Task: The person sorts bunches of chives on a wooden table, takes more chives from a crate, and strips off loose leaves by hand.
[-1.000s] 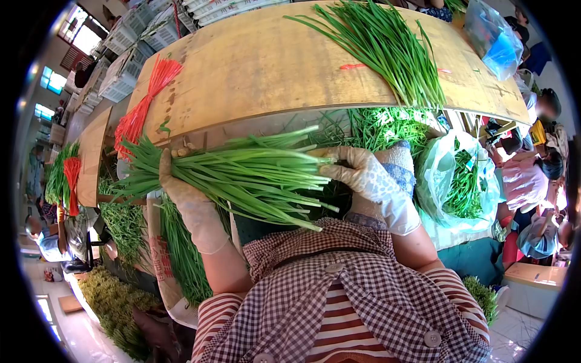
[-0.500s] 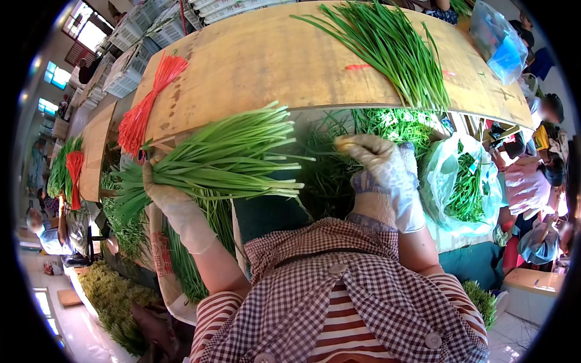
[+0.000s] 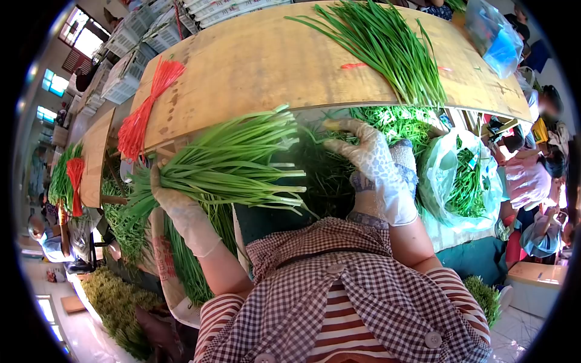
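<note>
My gloved left hand (image 3: 181,209) is wrapped round a bunch of garlic chives (image 3: 236,157), holding it sideways near its leafy end. The pale cut stem ends point right and fan out unevenly. My right hand (image 3: 372,157), in a patterned glove under a clear one, hovers to the right of those ends. Its thumb and fingers are apart, with nothing visible between them. Beneath and beyond it lies a heap of loose green leaves (image 3: 393,124). Another pile of chives (image 3: 387,57) rests on the wooden table (image 3: 242,66) ahead.
A bundle of red ties (image 3: 148,112) hangs over the table's left end. A clear plastic bag (image 3: 433,175) of green scraps stands on my right. More chives (image 3: 190,266) fill a sack below my left arm. White crates (image 3: 127,78) are stacked behind; people sit at the right.
My right hand has gone from a pinch at the stem ends to spread fingers. The chive bunch in my left hand has shifted slightly right and down.
</note>
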{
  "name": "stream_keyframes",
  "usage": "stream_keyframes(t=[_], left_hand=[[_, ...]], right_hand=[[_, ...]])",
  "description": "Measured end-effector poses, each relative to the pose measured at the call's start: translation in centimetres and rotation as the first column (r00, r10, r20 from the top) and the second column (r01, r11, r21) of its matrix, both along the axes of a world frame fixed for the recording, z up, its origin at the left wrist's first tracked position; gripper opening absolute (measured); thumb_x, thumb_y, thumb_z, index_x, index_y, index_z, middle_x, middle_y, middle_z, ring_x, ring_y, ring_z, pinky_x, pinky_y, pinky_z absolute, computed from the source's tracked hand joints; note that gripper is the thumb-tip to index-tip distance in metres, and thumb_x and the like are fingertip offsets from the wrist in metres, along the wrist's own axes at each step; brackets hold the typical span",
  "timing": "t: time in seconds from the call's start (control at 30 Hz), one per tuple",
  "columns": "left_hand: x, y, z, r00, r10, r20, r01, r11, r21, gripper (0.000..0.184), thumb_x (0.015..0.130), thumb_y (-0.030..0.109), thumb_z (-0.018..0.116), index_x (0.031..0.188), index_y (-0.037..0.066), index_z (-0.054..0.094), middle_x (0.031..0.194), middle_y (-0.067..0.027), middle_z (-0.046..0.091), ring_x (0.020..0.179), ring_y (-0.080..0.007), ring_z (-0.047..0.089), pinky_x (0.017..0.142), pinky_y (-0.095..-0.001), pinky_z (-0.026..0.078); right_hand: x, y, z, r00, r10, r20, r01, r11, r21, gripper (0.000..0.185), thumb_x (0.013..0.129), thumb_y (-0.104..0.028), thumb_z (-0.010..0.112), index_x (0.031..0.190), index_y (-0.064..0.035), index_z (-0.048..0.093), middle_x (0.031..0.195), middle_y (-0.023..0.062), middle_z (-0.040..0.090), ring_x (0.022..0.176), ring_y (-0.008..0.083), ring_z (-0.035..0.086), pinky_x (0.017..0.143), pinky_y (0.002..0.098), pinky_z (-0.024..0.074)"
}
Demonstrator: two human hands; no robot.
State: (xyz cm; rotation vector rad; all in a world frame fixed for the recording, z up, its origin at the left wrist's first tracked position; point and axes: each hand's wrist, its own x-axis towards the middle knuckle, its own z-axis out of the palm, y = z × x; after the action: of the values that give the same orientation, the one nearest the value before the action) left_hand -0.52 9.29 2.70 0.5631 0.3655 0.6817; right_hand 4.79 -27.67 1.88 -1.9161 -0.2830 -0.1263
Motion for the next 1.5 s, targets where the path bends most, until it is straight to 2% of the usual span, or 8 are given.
stream_keyframes(t=[0.43, 0.6, 0.9, 1.1, 1.17, 1.23, 1.3, 1.5], left_hand=[[1.2, -6.8, 3.0, 0.995, -0.062, 0.079, 0.067, 0.996, -0.063, 0.022, 0.091, 0.024, 0.051, 0.080, 0.007, 0.056, 0.078, -0.0064, 0.061, 0.080, -0.0233, 0.060, 0.082, -0.0393, 0.051], [1.2, -7.6, 3.8, 0.978, -0.134, 0.160, 0.135, 0.991, 0.003, 0.022, 0.091, 0.022, 0.051, 0.075, 0.007, 0.054, 0.073, -0.0052, 0.058, 0.077, -0.0228, 0.058, 0.079, -0.0372, 0.051], [1.9, -7.3, 5.0, 0.991, -0.101, -0.090, 0.095, 0.993, -0.066, 0.015, 0.090, 0.021, 0.052, 0.082, 0.008, 0.056, 0.075, -0.0049, 0.059, 0.075, -0.0191, 0.059, 0.075, -0.0337, 0.052], [1.0, 1.9, 0.5, 0.988, -0.114, 0.107, 0.121, 0.991, -0.061, 0.026, 0.090, 0.023, 0.051, 0.101, 0.002, 0.062, 0.102, -0.0135, 0.066, 0.093, -0.0298, 0.063, 0.088, -0.0491, 0.051], [0.8, 3.3, -0.3, 0.946, -0.212, 0.247, 0.221, 0.975, -0.009, 0.021, 0.090, 0.021, 0.049, 0.093, 0.004, 0.061, 0.093, -0.0104, 0.066, 0.088, -0.0267, 0.063, 0.088, -0.0468, 0.051], [0.8, 3.4, -0.7, 0.938, -0.218, 0.269, 0.235, 0.972, -0.032, 0.020, 0.090, 0.021, 0.049, 0.089, 0.005, 0.061, 0.088, -0.0087, 0.065, 0.085, -0.0250, 0.062, 0.087, -0.0453, 0.051], [1.1, -0.1, 1.2, 0.962, -0.168, 0.217, 0.192, 0.977, -0.094, 0.019, 0.090, 0.020, 0.049, 0.088, 0.005, 0.060, 0.086, -0.0083, 0.064, 0.083, -0.0239, 0.062, 0.086, -0.0445, 0.051], [2.2, -3.4, 1.6, 0.963, -0.197, 0.184, 0.195, 0.980, 0.028, 0.022, 0.090, 0.025, 0.049, 0.082, 0.006, 0.056, 0.082, -0.0089, 0.063, 0.083, -0.0258, 0.061, 0.084, -0.0423, 0.051]], right_hand=[[0.6, 4.2, 0.6, 0.693, 0.422, -0.585, -0.158, 0.881, 0.447, 0.041, 0.084, -0.023, 0.071, 0.119, -0.0029, 0.061, 0.110, 0.0104, 0.067, 0.100, 0.0184, 0.062, 0.093, 0.0316, 0.0466], [0.5, 3.6, -0.8, 0.881, 0.428, -0.201, -0.415, 0.904, 0.107, 0.034, 0.092, -0.022, 0.058, 0.119, -0.0009, 0.060, 0.115, 0.0130, 0.064, 0.100, 0.0184, 0.061, 0.090, 0.0291, 0.0478], [-1.7, -0.1, 0.9, 0.758, 0.582, -0.296, -0.413, 0.778, 0.473, 0.034, 0.091, -0.004, 0.055, 0.125, 0.0023, 0.054, 0.108, 0.0151, 0.067, 0.108, 0.0222, 0.060, 0.100, 0.0321, 0.0432], [0.1, -9.8, 0.9, 0.790, 0.610, 0.058, -0.202, 0.169, 0.965, 0.029, 0.092, -0.033, 0.059, 0.089, -0.0041, 0.060, 0.076, 0.0055, 0.063, 0.063, 0.0208, 0.060, 0.062, 0.0338, 0.0488], [0.0, -9.0, 1.7, 0.987, 0.077, -0.140, -0.025, 0.940, 0.340, 0.028, 0.092, -0.030, 0.060, 0.106, -0.0062, 0.066, 0.075, 0.0063, 0.062, 0.066, 0.0194, 0.060, 0.061, 0.0344, 0.0495], [1.1, -7.6, -2.7, 0.983, -0.035, 0.181, 0.098, 0.931, -0.353, 0.031, 0.092, -0.028, 0.061, 0.117, -0.0101, 0.064, 0.091, 0.0101, 0.068, 0.078, 0.0213, 0.064, 0.075, 0.0348, 0.0528], [-0.4, -3.4, 2.5, 0.935, 0.149, -0.323, -0.142, 0.989, 0.047, 0.032, 0.091, -0.029, 0.062, 0.117, -0.0117, 0.065, 0.111, 0.0119, 0.067, 0.092, 0.0219, 0.065, 0.087, 0.0357, 0.0512], [-0.2, 3.2, 2.4, 0.798, 0.502, -0.333, -0.392, 0.853, 0.345, 0.024, 0.086, -0.018, 0.070, 0.105, -0.0030, 0.070, 0.095, 0.0106, 0.071, 0.088, 0.0156, 0.064, 0.084, 0.0278, 0.0484]])
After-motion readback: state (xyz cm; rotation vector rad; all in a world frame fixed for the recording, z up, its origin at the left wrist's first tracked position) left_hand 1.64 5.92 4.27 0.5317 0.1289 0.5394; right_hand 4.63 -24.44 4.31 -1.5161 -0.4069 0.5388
